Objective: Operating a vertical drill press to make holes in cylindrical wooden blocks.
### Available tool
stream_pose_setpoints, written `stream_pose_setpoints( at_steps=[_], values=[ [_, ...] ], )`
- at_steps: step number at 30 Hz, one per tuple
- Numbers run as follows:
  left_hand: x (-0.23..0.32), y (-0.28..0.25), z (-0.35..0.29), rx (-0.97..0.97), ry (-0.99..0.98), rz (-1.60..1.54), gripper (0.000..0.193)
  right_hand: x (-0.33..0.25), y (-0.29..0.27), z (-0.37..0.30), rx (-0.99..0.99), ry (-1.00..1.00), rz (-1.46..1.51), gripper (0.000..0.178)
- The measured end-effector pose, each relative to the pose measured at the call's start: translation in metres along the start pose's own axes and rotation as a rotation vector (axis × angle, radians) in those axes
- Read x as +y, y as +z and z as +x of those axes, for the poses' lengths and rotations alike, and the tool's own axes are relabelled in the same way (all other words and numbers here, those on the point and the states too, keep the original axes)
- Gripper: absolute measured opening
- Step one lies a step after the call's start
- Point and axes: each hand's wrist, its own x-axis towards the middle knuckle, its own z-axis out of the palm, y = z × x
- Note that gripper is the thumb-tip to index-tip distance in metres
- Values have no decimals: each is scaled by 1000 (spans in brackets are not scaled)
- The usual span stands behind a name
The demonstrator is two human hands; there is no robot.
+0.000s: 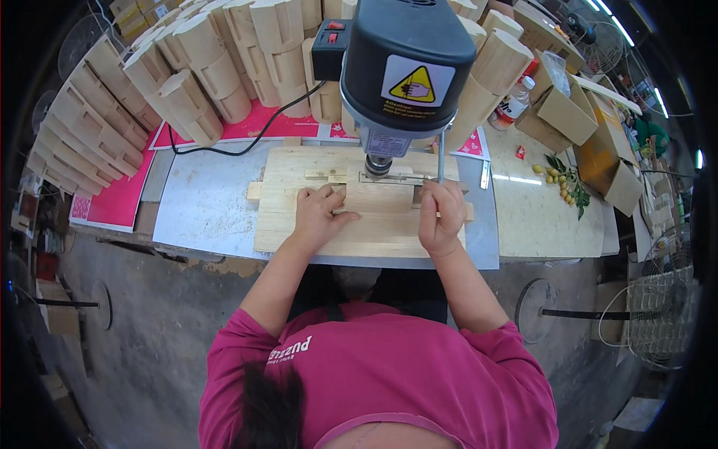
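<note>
A black and grey bench drill press (396, 63) stands in front of me, its chuck (378, 165) above a pale wooden block (381, 200). The block sits in a wooden jig (284, 232) made of a board with strips on it. My left hand (321, 217) rests at the block's left end, fingers curled over its edge and thumb stretched along the near side. A thin metal lever (442, 157) comes down from the drill's right side. My right hand (441, 218) is closed around its lower end, partly hiding it, beside the block's right end.
Stacks of rounded wooden pieces (198, 52) crowd the back and left on pink sheets (247, 123). A black cable (254, 142) runs across the bench. To the right are a bottle (512, 105), cardboard boxes (557, 116) and a leafy sprig with small yellow fruit (565, 183).
</note>
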Motion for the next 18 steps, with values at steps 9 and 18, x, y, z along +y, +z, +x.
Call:
stream_pose_setpoints(
  at_steps=[9, 18],
  values=[
    [5, -1, 2, 20, -1, 13, 31, -25, -31, 64, 43, -27, 4, 4],
    [15, 4, 4, -14, -184, -93, 38, 21, -9, 181, -86, 296, -68, 26]
  ],
)
